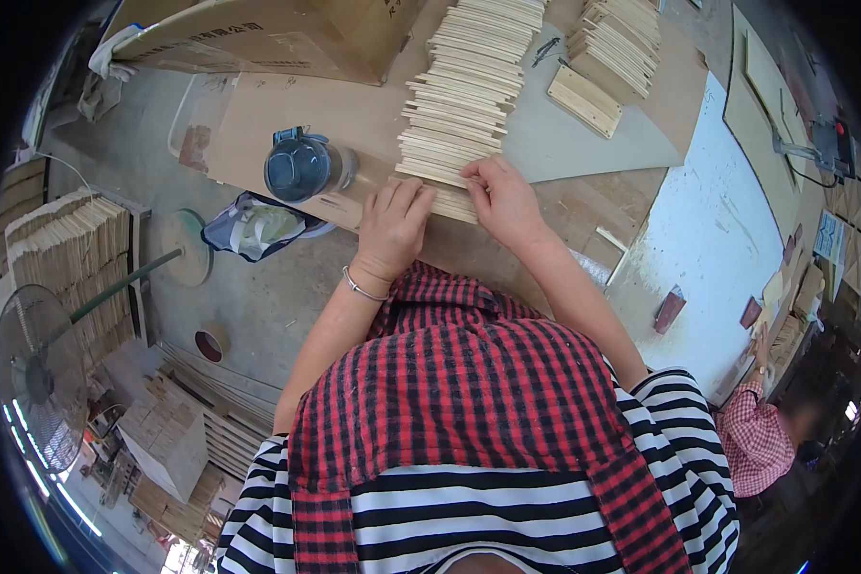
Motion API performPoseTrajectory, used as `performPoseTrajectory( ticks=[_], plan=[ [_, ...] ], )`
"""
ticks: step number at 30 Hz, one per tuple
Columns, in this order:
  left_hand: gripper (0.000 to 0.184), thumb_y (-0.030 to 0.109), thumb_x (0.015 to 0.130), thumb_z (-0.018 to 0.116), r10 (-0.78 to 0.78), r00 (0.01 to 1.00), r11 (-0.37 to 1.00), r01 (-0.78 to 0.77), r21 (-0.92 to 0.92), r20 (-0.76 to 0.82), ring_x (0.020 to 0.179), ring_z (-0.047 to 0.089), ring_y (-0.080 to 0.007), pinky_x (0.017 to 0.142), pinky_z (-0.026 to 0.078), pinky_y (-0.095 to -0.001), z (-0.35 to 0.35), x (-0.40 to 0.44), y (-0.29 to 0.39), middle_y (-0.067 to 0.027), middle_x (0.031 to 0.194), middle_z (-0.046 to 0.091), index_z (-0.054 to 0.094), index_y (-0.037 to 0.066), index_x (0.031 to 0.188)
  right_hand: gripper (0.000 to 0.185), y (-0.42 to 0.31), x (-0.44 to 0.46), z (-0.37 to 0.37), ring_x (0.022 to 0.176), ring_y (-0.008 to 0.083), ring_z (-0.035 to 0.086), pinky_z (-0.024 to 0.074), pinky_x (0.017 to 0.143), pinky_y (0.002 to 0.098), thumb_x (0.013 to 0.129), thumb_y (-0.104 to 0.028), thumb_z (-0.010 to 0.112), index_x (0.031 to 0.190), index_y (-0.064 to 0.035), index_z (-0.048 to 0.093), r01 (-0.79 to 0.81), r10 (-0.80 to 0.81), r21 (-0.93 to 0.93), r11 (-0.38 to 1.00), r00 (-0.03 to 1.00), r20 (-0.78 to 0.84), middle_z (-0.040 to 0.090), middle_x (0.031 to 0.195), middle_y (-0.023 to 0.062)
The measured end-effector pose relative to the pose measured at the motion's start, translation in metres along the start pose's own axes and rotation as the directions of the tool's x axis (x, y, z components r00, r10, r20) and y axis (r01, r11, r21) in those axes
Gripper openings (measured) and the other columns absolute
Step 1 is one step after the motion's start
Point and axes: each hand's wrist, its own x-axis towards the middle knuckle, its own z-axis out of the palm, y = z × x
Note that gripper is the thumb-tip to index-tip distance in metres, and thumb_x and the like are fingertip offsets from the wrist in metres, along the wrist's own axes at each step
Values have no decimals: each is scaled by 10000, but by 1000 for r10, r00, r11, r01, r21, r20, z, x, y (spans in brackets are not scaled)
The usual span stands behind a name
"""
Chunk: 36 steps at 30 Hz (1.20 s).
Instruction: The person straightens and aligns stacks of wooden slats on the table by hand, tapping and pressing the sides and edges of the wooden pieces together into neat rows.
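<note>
A long row of thin wooden slats (464,81) stands on edge, leaning on one another, on the table before me. At its near end, one pale wooden slat (452,203) lies between my hands. My left hand (392,222), with a bracelet at the wrist, has its fingers closed on the slat's left end. The right end is in the curled fingers and thumb of my right hand (507,203). My fingertips hide part of both ends, and whether more than one slat is held is hard to see.
Left of the row is a blue-lidded jar (298,170), with a cardboard box (287,43) behind. A second slat stack (617,43) and a flat board (585,100) lie to the right. A standing fan (38,373) is at left; a person (761,435) works at right.
</note>
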Motion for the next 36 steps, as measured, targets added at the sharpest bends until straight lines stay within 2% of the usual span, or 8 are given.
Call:
performPoseTrajectory(
  ticks=[9, 12, 15, 22, 32, 36],
  plan=[
    [478, 81, 755, 582, -49, 988, 996, 38, 80, 145, 1006, 528, -263, 835, 437, -391, -5, 10, 8, -68, 1060, 563, 589, 48, 1232, 108, -1, 0, -1, 857, 325, 593, 497, 741, 411, 829, -71, 603, 935, -59, 616, -28, 28, -8, 1000, 999, 20, 584, 891, 121],
    [477, 78, 755, 579, -44, 990, 997, 36, 66, 135, 1006, 526, -264, 838, 436, -395, -4, 10, 7, -67, 1064, 561, 592, 52, 1230, 110, -1, -1, -1, 854, 326, 594, 497, 737, 412, 827, -71, 606, 937, -59, 616, -33, 33, -13, 999, 999, 26, 584, 890, 122],
    [474, 76, 755, 577, -46, 990, 998, 39, 51, 132, 1010, 526, -266, 842, 434, -399, -4, 9, 6, -68, 1070, 560, 594, 56, 1228, 116, 4, 0, 1, 760, 275, 594, 488, 683, 371, 838, -62, 602, 951, -56, 622, 26, -27, -18, 999, 1000, -13, 572, 852, 116],
    [468, 78, 761, 575, -31, 997, 997, 27, 67, 72, 1035, 526, -271, 871, 421, -411, -5, 7, 8, -80, 1085, 555, 595, 63, 1229, 96, 1, 1, 2, 825, 310, 604, 499, 729, 394, 847, -88, 583, 923, -51, 628, -9, 9, -4, 1000, 999, -31, 596, 874, 124],
    [538, 93, 733, 595, -61, 977, 996, 45, 83, 203, 1084, 506, -263, 891, 384, -454, -10, 19, 8, -88, 1106, 537, 555, 62, 1269, 102, 2, 2, 2, 790, 295, 602, 493, 710, 376, 858, -85, 582, 942, -52, 629, -16, 16, 1, 1000, 1000, -23, 586, 864, 126],
    [549, 102, 722, 604, -60, 973, 997, 46, 67, 224, 1081, 503, -263, 889, 380, -451, -10, 22, 7, -87, 1112, 536, 555, 59, 1268, 96, -1, 2, 0, 839, 327, 610, 506, 737, 413, 843, -86, 575, 913, -48, 628, -50, 50, 5, 999, 999, 5, 608, 896, 130]
  ],
)
